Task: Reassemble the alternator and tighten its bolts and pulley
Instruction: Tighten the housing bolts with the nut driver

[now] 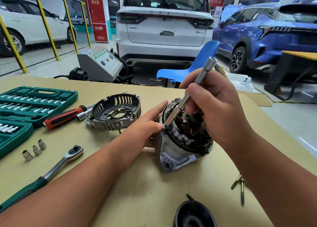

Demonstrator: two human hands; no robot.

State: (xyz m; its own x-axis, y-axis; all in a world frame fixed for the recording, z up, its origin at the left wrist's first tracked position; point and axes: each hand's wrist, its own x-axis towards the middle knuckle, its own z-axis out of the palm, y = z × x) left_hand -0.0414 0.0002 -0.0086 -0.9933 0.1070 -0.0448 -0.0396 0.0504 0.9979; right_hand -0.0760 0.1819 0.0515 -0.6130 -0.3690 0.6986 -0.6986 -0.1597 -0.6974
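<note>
Near the middle of the bench (137, 189), the opened alternator (178, 151) sits tilted. The left hand (147, 125) grips its housing. The right hand (217, 110) pinches a long socket bar (199, 79), whose tip touches the rim. A detached end cover (116, 113) lies just beside it.

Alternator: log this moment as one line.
left hand holds alternator | right hand grips extension bar, tip at alternator rim | rear cover lying apart on table | ratchet lying on table
</note>
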